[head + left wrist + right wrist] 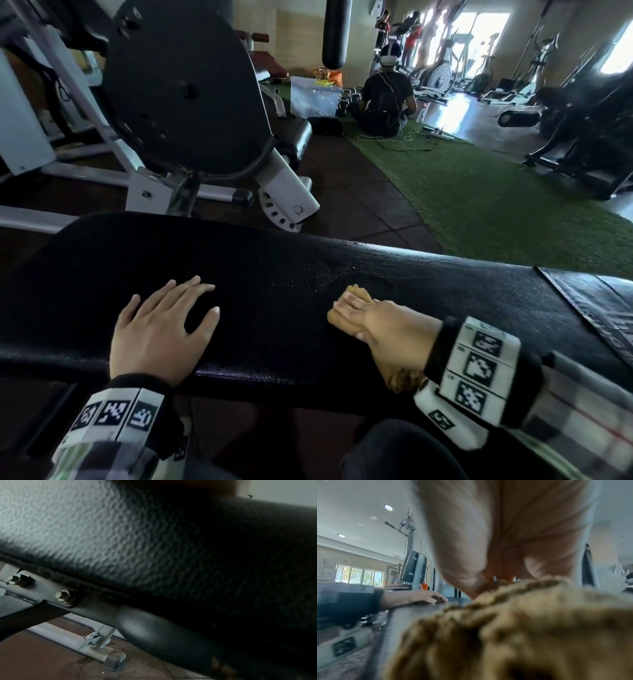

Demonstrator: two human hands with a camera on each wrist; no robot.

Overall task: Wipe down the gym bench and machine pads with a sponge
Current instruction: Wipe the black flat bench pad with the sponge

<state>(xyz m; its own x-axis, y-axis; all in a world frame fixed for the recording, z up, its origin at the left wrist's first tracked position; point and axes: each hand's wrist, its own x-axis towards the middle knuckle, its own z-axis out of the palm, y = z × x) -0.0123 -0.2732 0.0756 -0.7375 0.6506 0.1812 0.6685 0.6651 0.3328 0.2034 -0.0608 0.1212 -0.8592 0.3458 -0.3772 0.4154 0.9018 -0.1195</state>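
Observation:
A long black bench pad (274, 267) runs across the head view in front of me. My left hand (171, 315) lies flat on its left part, fingers spread and straight. My right hand (373, 322) holds a tan sponge (356, 294) down on the pad's middle, fingers laid over the top and thumb along the near side. Fine wet specks (308, 274) shine on the pad just left of the sponge. In the right wrist view the sponge (522, 622) fills the foreground under my right hand (488, 534), with my left hand (419, 597) beyond. The left wrist view shows only the pad's textured side (102, 534).
A weight machine with a black round cover (178, 92) and white frame (287, 195) stands just beyond the bench. A person (387, 99) sits on the green turf (479, 192) farther back, near a clear box (315, 96). A printed pad section (596, 301) adjoins on the right.

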